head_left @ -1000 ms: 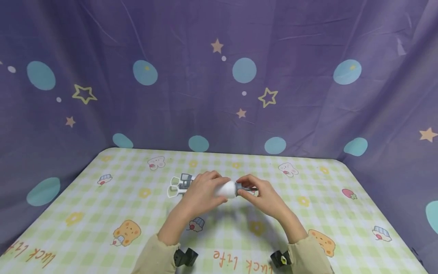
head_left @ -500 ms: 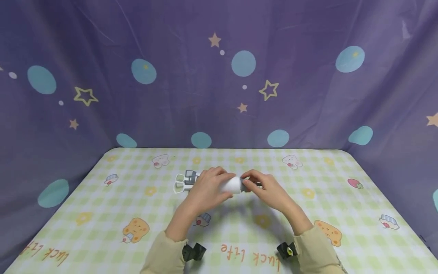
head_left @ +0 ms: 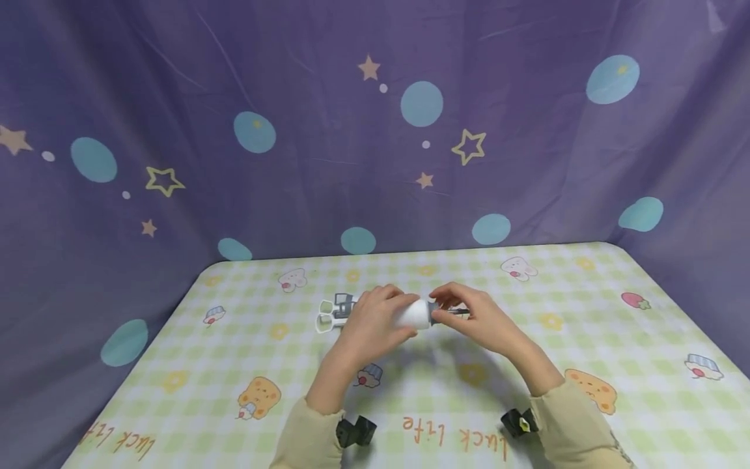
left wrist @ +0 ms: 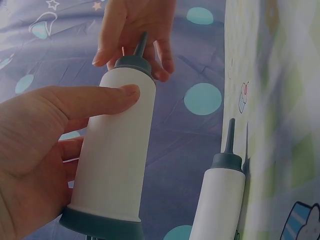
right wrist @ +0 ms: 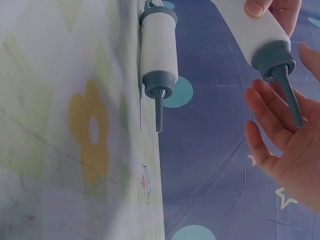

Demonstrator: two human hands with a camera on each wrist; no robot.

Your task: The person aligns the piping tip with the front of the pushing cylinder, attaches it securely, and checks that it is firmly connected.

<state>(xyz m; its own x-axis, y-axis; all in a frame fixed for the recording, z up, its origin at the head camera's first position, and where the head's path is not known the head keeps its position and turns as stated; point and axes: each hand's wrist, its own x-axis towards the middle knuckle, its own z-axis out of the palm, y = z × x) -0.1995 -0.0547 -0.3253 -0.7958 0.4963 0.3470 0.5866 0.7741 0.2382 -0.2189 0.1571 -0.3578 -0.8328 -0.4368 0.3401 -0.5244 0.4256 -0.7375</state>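
Note:
A large white syringe [left wrist: 112,145] with a grey collar and a narrow grey nozzle [left wrist: 141,45] is held up by my left hand [head_left: 372,322]. The thumb lies across the barrel near the collar, with the fingers wrapped behind. My right hand [head_left: 477,319] is at the nozzle end, its fingers bent loosely about it. In the right wrist view those fingers [right wrist: 265,112] are spread and apart from the nozzle. A second, similar white syringe [right wrist: 160,50] lies on the table, hidden in the head view behind the hands. White loop handles [head_left: 325,319] show left of my left hand.
The table has a green-and-white checked cloth [head_left: 281,358] printed with cartoon figures and lettering. A purple curtain [head_left: 328,156] with stars and blue ovals stands behind and at both sides. Black wrist cameras [head_left: 355,431] sit by both sleeves.
The head view has turned, so table, hands and syringe appear farther right. My left hand keeps its grip. My right fingers have loosened at the collar, and more of the nozzle shows.

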